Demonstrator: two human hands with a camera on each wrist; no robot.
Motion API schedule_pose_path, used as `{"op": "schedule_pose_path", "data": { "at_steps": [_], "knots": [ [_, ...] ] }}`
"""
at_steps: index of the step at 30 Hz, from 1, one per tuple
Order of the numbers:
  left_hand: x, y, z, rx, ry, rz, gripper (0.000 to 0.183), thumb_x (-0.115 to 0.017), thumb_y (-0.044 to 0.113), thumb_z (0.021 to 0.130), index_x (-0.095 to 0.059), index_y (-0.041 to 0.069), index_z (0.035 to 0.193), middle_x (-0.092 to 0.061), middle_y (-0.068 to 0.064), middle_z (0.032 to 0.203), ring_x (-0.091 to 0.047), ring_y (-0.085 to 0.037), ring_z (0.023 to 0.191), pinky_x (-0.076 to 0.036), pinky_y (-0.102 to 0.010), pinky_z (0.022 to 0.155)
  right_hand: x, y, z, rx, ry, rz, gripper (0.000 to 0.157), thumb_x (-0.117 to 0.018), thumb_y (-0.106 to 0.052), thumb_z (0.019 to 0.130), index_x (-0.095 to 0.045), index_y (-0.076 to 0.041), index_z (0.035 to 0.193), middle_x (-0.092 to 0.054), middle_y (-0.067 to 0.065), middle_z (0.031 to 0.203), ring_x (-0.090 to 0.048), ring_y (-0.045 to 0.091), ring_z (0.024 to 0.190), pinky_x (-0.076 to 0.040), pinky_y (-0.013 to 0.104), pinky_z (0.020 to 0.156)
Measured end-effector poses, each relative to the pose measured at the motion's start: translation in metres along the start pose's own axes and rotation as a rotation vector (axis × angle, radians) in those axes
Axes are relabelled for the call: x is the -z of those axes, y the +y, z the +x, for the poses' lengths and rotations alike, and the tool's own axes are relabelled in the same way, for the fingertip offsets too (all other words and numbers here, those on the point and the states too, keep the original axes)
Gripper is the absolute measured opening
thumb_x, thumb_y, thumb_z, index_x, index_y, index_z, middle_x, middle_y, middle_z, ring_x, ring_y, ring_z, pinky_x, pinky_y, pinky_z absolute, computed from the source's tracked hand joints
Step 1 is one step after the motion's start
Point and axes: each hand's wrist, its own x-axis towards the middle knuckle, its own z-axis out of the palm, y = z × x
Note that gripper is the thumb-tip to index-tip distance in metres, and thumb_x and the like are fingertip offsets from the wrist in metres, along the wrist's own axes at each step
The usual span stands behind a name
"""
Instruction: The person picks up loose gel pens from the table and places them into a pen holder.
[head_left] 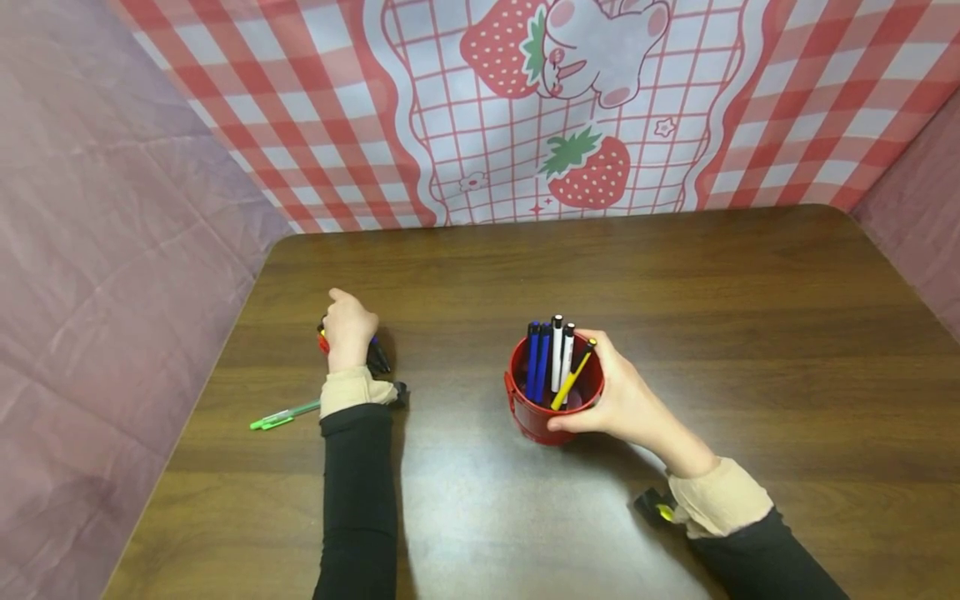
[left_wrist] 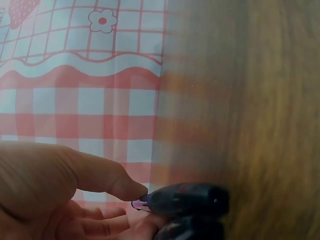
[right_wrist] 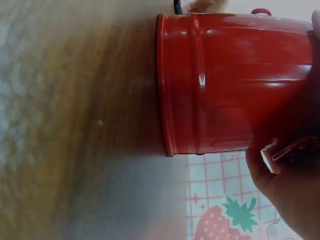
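On the right, my right hand (head_left: 637, 408) grips a small red metal bucket (head_left: 536, 421) by its rim, thumb at the near side and fingers around the far side. Several pens stand in it: blue pens (head_left: 533, 362), white pens (head_left: 557, 354) and a yellow pen (head_left: 573, 379). The right wrist view has the bucket's wall (right_wrist: 240, 85) filling much of the frame. Over at the left, my left hand (head_left: 350, 329) pinches a dark pen (left_wrist: 187, 200) between thumb and fingers, with a second dark pen (left_wrist: 192, 229) beside it. Most of this small pile is hidden under the hand.
A green pen (head_left: 285, 415) lies on the wooden table (head_left: 480, 500), just left of my left wrist. A red-and-white checked cloth with strawberries (head_left: 592, 171) hangs behind the table's far edge. Pinkish cloth (head_left: 112, 250) hangs at the left side.
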Motion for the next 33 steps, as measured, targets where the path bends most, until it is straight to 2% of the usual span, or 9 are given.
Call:
{"op": "schedule_pose_path", "data": {
  "at_steps": [4,15,21,26,33],
  "knots": [
    [0.002,0.001,-0.001,0.02,-0.009,-0.051,0.066,-0.053,0.012,0.076,-0.022,-0.014,0.129,-0.051,-0.038,0.112,-0.051,-0.051,0.103,-0.041,-0.053,0.087,0.0,0.0,0.0,0.001,-0.001,-0.002,0.102,-0.089,-0.032,0.049,-0.033,-0.004,0.129,-0.055,0.008,0.116,-0.055,0.017,0.097,-0.048,0.034,0.083],
    [0.016,0.013,-0.005,-0.011,0.022,-0.109,0.048,-0.047,0.02,0.079,-0.04,-0.01,0.116,-0.052,-0.036,0.113,-0.049,-0.052,0.104,-0.039,-0.054,0.088,0.0,-0.001,0.0,-0.006,0.003,-0.007,0.102,-0.089,-0.034,0.048,-0.033,-0.004,0.129,-0.056,0.008,0.115,-0.055,0.017,0.098,-0.047,0.036,0.083],
    [0.022,0.02,-0.009,-0.026,0.132,-0.179,0.043,-0.048,0.021,0.08,-0.043,-0.007,0.112,-0.054,-0.033,0.11,-0.05,-0.05,0.103,-0.038,-0.054,0.088,0.001,0.0,0.0,-0.007,-0.001,-0.002,0.101,-0.089,-0.034,0.049,-0.033,-0.005,0.129,-0.056,0.007,0.115,-0.055,0.017,0.098,-0.047,0.036,0.083],
    [0.03,0.028,-0.016,-0.055,0.227,-0.256,0.033,-0.05,0.022,0.079,-0.048,0.0,0.102,-0.059,-0.026,0.097,-0.053,-0.048,0.097,-0.039,-0.053,0.084,0.001,-0.001,0.0,-0.006,0.0,-0.009,0.102,-0.089,-0.034,0.049,-0.033,-0.004,0.129,-0.055,0.008,0.116,-0.055,0.018,0.099,-0.047,0.038,0.084],
    [0.043,0.039,-0.029,-0.133,0.216,-0.273,0.022,-0.051,0.022,0.079,-0.049,0.005,0.093,-0.061,-0.011,0.084,-0.059,-0.038,0.085,-0.044,-0.048,0.076,0.001,-0.001,0.0,-0.003,-0.017,0.018,0.1,-0.089,-0.033,0.05,-0.033,-0.005,0.128,-0.054,0.007,0.116,-0.054,0.017,0.099,-0.048,0.037,0.084]
  ]
}}
